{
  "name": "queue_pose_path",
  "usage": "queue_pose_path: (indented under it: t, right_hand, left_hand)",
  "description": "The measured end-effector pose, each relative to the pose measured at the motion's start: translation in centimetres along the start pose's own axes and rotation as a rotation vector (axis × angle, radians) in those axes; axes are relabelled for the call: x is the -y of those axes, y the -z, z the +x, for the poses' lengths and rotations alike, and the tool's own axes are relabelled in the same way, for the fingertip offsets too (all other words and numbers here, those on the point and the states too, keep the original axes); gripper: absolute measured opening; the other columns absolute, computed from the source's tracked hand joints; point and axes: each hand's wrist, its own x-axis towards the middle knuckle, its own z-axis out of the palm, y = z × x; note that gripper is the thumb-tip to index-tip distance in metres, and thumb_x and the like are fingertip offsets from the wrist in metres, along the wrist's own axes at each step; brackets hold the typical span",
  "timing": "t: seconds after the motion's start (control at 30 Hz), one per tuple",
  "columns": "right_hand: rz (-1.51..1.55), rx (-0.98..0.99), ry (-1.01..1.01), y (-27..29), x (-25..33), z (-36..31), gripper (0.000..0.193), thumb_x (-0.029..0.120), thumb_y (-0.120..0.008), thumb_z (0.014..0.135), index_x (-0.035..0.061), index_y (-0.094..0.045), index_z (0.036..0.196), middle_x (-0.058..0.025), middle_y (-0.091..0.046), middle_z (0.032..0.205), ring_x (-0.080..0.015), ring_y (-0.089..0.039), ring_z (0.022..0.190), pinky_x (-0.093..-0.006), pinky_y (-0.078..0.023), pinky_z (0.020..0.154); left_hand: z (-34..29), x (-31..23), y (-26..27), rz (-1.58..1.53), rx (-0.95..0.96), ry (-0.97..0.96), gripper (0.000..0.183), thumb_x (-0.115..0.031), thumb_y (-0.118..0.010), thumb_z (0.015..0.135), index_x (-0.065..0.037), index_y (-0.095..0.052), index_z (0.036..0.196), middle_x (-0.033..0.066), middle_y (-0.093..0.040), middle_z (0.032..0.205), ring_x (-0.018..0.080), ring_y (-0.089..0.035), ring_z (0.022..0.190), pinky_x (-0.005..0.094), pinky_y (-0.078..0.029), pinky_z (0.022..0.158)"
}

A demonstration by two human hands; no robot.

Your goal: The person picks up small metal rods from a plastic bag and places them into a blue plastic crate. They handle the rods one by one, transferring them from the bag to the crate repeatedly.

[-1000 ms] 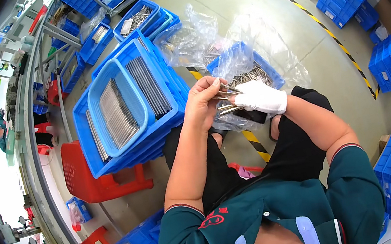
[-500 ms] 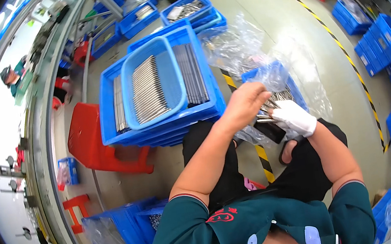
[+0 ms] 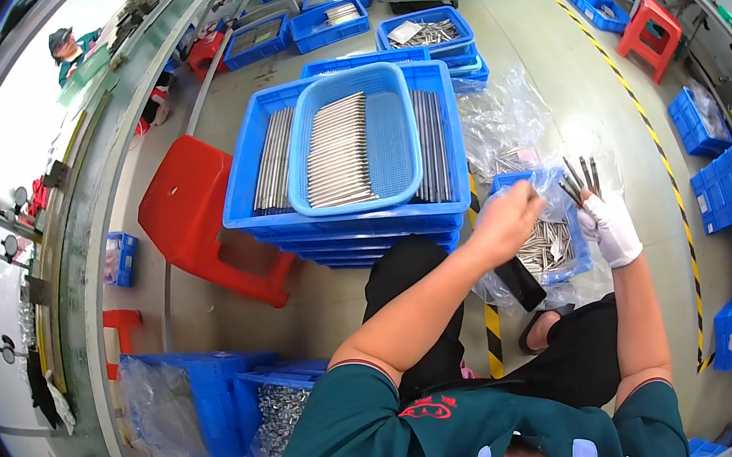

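Observation:
My right hand wears a white glove and is closed around several thin metal rods with dark ends, which fan upward from the fingers. My bare left hand is closed in a pinch to its left, apart from the glove; anything between its fingertips is too small to make out. Beneath both hands, a blue bin lined with clear plastic holds loose metal rods in a jumble. At the bin's near left corner leans a dark rectangular object.
On the left, a light-blue basket of neatly lined-up rods rests on stacked blue crates. A red stool stands beside them. Clear plastic sheeting lies beyond the bin. A workbench frame runs along the left.
My hands have separated. The gloved right hand has lifted off to the right with the rods spread, and the left has stayed over the bin. The whole view has shifted.

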Motion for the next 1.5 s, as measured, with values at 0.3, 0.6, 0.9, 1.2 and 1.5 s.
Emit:
queue_pose_path:
  t: [0.3,0.6,0.9,1.2,1.5]
  right_hand:
    - [-0.53,0.512,0.134,-14.4,9.3,8.1,0.024,0.03,-0.059,0.085,0.0075,-0.052,0.079,0.0042,-0.043,0.06,-0.0049,-0.036,0.051,-0.0218,-0.029,0.045]
    - [-1.218,0.475,0.531,-29.3,5.6,18.9,0.029,0.025,-0.053,0.084,-0.0001,-0.062,0.096,-0.0233,-0.064,0.094,-0.0371,-0.061,0.091,-0.0416,-0.046,0.082]
    - [-1.346,0.491,0.546,-33.4,3.3,19.6,0.027,0.025,-0.056,0.084,0.0041,-0.064,0.099,-0.0192,-0.064,0.096,-0.0346,-0.061,0.093,-0.0404,-0.047,0.083]
    - [-1.381,0.428,0.827,-33.3,3.2,20.1,0.025,0.021,-0.061,0.081,0.0077,-0.067,0.102,-0.0162,-0.063,0.099,-0.0325,-0.06,0.096,-0.04,-0.047,0.086]
    - [-1.405,0.35,0.832,-34.2,2.9,20.7,0.023,0.016,-0.058,0.082,0.0106,-0.068,0.102,-0.0147,-0.063,0.098,-0.032,-0.06,0.095,-0.0397,-0.048,0.084]
  left_hand:
    - [-1.0,1.3,-1.4,0.226,0.316,-0.066,0.031,-0.03,-0.05,0.092,0.001,-0.053,0.093,0.0253,-0.061,0.086,0.0436,-0.058,0.087,0.0514,-0.043,0.075]
    - [-1.1,1.2,-0.9,0.238,0.415,-0.059,0.028,-0.022,-0.051,0.088,0.001,-0.058,0.1,0.0259,-0.062,0.09,0.0425,-0.06,0.086,0.048,-0.047,0.077]
    - [-1.8,2.7,-0.9,0.133,0.235,-0.187,0.016,-0.005,-0.053,0.076,-0.002,-0.067,0.085,0.0199,-0.065,0.091,0.0364,-0.063,0.089,0.0448,-0.05,0.076]
    - [-1.5,1.5,0.8,0.146,0.39,-0.084,0.02,-0.01,-0.052,0.079,-0.003,-0.066,0.092,0.0209,-0.064,0.099,0.0368,-0.061,0.094,0.045,-0.049,0.078]
    - [-1.7,1.6,1.7,0.036,0.353,-0.103,0.032,-0.029,-0.054,0.083,-0.006,-0.062,0.104,0.0221,-0.061,0.109,0.0397,-0.057,0.1,0.0461,-0.047,0.083]
